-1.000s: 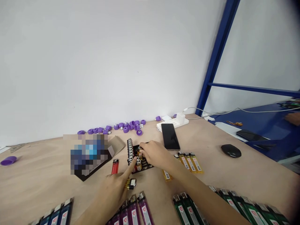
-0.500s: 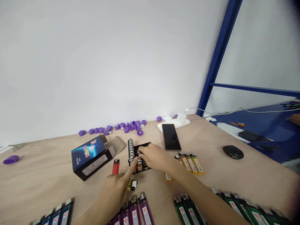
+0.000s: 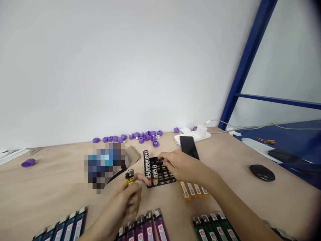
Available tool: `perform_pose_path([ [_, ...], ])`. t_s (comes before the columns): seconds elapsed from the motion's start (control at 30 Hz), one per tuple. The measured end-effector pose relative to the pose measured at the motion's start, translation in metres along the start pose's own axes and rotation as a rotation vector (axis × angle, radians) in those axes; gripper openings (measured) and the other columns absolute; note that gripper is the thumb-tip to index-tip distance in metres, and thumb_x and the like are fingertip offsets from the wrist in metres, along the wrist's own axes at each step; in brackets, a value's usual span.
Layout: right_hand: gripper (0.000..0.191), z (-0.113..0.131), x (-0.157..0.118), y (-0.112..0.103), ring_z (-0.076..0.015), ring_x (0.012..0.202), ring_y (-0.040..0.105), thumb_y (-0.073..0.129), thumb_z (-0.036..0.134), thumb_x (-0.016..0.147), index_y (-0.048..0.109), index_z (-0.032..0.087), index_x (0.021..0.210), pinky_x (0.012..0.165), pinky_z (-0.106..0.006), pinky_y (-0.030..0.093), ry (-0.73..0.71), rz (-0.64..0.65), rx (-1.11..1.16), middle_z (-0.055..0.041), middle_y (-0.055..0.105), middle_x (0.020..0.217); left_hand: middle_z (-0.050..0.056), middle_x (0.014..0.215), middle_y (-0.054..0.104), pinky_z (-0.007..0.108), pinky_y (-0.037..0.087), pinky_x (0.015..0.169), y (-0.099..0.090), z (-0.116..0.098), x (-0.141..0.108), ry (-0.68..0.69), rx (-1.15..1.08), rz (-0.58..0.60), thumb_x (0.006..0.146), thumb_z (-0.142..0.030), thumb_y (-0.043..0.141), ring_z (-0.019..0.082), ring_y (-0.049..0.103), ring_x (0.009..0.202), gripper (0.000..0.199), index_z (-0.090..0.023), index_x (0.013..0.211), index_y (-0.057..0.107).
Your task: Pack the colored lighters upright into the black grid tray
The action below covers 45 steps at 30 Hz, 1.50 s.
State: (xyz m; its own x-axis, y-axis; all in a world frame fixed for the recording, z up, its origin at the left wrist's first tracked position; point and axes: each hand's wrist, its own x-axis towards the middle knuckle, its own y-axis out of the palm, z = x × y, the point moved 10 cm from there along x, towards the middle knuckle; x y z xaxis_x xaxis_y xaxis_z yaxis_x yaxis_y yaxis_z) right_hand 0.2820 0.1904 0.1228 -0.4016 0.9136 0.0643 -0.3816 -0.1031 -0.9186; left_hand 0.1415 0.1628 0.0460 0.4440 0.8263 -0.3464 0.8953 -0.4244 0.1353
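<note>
My left hand (image 3: 126, 201) is closed around a yellow lighter (image 3: 129, 177), whose metal top sticks up. Its index finger reaches to the front left corner of a black slotted tray (image 3: 164, 182). One full row of upright lighters (image 3: 147, 164) lines the tray's left side, and a second, shorter row (image 3: 155, 175) stands beside it. Over the tray's back part is my right hand (image 3: 178, 164), thumb and index finger apart, with nothing visible between them. Yellow lighters (image 3: 192, 190) lie under the right forearm, partly hidden.
A blurred blue box (image 3: 105, 164) with an open flap lies left of the tray. Purple lighters (image 3: 145, 226), green lighters (image 3: 213, 227) and blue lighters (image 3: 67, 226) lie in front. Behind are purple caps (image 3: 141, 140), a phone (image 3: 188, 147) and a power strip (image 3: 193, 136); a mouse (image 3: 262, 172) is right.
My left hand has lifted the yellow lighter upright. My right hand has moved back from the front lighters of the second row. The red lighter left of the tray no longer shows. The view has shifted.
</note>
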Motion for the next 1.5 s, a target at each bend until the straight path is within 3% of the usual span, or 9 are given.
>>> perform_pose_path([
  [0.17,0.023,0.048,-0.012,-0.014,-0.0187,0.09,0.063,0.056,0.02,0.089,0.067,0.023,0.109,0.08,-0.03,0.046,-0.142,-0.07,0.288,-0.0032,0.072,0.1,-0.014,0.045,0.027,0.023,0.005,0.039,0.046,0.008,-0.026,-0.185,-0.239,0.298,0.066,-0.039,0.068,0.004,0.008,0.038,0.028,-0.021,0.077,0.049],
  [0.37,0.011,0.087,-0.017,-0.009,-0.0109,0.068,0.059,0.061,0.015,0.083,0.07,0.019,0.079,0.066,-0.022,0.044,-0.247,0.004,0.485,0.0031,0.069,0.074,-0.013,0.045,0.029,0.022,0.007,0.041,0.051,0.015,-0.034,-0.168,-0.16,0.308,0.07,-0.042,0.067,0.004,0.011,0.039,0.029,-0.02,0.076,0.049],
  [0.47,0.012,0.065,-0.011,-0.027,-0.0119,0.068,0.06,0.058,0.02,0.086,0.068,0.019,0.079,0.065,-0.023,0.045,-0.191,-0.159,0.542,0.0025,0.067,0.073,-0.013,0.049,0.032,0.022,0.014,0.042,0.035,0.005,-0.021,-0.003,0.037,0.222,0.075,-0.049,0.065,0.006,0.017,0.042,0.034,-0.021,0.087,0.05],
  [0.57,0.016,0.014,-0.002,-0.041,-0.0146,0.069,0.062,0.054,0.03,0.09,0.062,0.019,0.081,0.066,-0.026,0.048,-0.018,-0.377,0.501,-0.0005,0.068,0.074,-0.011,0.054,0.031,0.024,0.022,0.049,0.015,-0.024,-0.011,0.292,0.426,0.084,0.087,-0.049,0.055,0.01,0.027,0.049,0.03,-0.019,0.088,0.054],
  [0.67,0.015,-0.03,0.008,-0.032,-0.0169,0.069,0.063,0.052,0.025,0.09,0.058,0.019,0.078,0.065,-0.028,0.046,0.115,-0.459,0.42,-0.0029,0.068,0.071,-0.009,0.058,0.032,0.025,0.025,0.055,0.001,-0.038,-0.006,0.427,0.736,-0.047,0.095,-0.041,0.043,0.013,0.033,0.055,0.028,-0.019,0.105,0.057],
  [0.77,0.015,-0.05,0.018,-0.008,-0.0176,0.07,0.064,0.054,0.022,0.09,0.061,0.019,0.077,0.064,-0.027,0.044,0.148,-0.42,0.355,-0.0036,0.069,0.072,-0.009,0.06,0.038,0.026,0.027,0.056,-0.002,-0.027,0.004,0.392,0.891,-0.018,0.096,-0.034,0.039,0.015,0.039,0.057,0.049,-0.021,0.142,0.035],
  [0.93,0.015,-0.044,0.023,0.023,-0.0177,0.069,0.063,0.056,0.023,0.09,0.064,0.019,0.079,0.06,-0.024,0.039,0.131,-0.327,0.263,-0.0032,0.07,0.073,-0.006,0.063,0.044,0.025,0.029,0.056,0.006,-0.008,0.017,0.378,1.215,0.027,0.092,-0.021,0.033,0.015,0.043,0.057,0.063,-0.026,0.154,0.018],
  [1.1,0.012,-0.033,0.025,0.029,-0.0178,0.074,0.063,0.055,0.022,0.092,0.066,0.02,0.089,0.063,-0.023,0.038,0.091,-0.268,0.202,-0.004,0.071,0.082,-0.005,0.06,0.046,0.024,0.026,0.053,0.007,-0.004,0.019,0.374,1.503,0.008,0.092,-0.016,0.028,0.017,0.048,0.052,0.066,-0.027,0.156,0.013],
  [1.5,0.021,-0.016,0.022,0.036,-0.0222,0.077,0.065,0.048,0.021,0.094,0.068,0.02,0.096,0.062,-0.026,0.037,0.042,-0.151,0.033,-0.008,0.071,0.085,-0.002,0.057,0.057,0.026,0.031,0.052,0.004,0.002,0.022,0.374,1.578,-0.04,0.097,-0.023,0.022,0.02,0.057,0.051,0.061,-0.02,0.156,0.009],
])
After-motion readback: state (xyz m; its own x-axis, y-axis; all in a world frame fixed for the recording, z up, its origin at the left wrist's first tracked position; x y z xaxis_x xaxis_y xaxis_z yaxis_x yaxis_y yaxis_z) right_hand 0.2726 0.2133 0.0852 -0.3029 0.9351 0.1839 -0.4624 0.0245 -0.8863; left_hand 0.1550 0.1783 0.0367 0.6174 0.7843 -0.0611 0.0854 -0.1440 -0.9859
